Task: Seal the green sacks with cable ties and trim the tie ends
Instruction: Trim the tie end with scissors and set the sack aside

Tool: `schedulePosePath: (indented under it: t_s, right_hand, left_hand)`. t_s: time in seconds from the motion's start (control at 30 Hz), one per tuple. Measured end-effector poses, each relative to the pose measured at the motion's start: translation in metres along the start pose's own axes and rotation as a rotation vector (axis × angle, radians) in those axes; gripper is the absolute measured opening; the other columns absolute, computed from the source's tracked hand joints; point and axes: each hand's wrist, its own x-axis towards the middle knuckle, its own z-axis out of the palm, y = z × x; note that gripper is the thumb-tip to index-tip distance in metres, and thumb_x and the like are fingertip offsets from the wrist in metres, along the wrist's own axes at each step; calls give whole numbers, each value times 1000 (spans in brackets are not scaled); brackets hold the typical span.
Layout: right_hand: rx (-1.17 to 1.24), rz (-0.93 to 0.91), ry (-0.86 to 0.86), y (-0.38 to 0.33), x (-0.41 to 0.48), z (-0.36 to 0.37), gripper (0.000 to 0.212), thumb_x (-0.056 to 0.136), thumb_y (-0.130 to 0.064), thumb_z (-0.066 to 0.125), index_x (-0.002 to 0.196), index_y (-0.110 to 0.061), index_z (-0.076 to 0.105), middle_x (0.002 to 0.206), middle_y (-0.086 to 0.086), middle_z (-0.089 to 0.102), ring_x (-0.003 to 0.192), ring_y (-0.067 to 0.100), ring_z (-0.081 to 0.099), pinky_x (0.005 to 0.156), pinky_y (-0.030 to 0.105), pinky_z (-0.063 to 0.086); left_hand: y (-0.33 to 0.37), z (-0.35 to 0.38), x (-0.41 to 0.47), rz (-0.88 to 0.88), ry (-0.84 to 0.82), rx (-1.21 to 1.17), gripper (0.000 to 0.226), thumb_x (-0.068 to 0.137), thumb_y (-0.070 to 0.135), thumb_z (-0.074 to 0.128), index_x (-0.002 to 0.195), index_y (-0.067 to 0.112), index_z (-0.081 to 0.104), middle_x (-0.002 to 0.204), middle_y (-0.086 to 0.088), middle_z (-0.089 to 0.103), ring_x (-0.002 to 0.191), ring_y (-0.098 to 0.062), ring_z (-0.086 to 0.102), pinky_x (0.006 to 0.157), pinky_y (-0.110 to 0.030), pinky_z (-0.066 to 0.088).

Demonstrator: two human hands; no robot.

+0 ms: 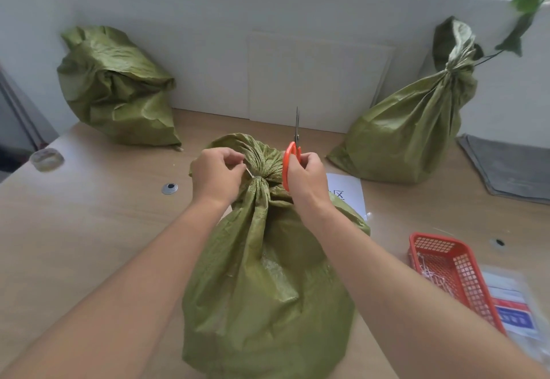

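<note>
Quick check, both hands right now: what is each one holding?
Left hand: pinching the cable tie tail at the sack neck.
Right hand: gripping the scissors, blades pointing up.

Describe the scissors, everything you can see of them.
The scissors have orange plastic-looking handles and slim metal blades, which appear closed and point up and away from the camera. The right hand grips the handles, hiding part of them. They are held in the air just right of the gathered neck of the middle sack, the blades above it, cutting nothing.
</note>
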Motion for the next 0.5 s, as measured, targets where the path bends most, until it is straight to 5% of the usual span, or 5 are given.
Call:
schedulePosePath:
  t_s: [0.33,0.5]
  right_hand:
    - [-940,-454,-99,17,5,-36,21,84,-36,72,85,-16,74,80,-1,65,76,22,61,58,32,48]
    - [-1101,-507,-180,15,4,-34,23,85,-35,72,75,-14,69,74,-2,57,68,23,58,51,29,37]
  left_hand:
    - [-6,-10,19,129,-37,-3,17,87,13,81,99,24,76,76,13,73,73,0,68,71,-15,49]
    - [-6,-11,17,152,-38,-23,19,86,14,82,98,27,75,76,14,73,72,-2,69,75,-24,56]
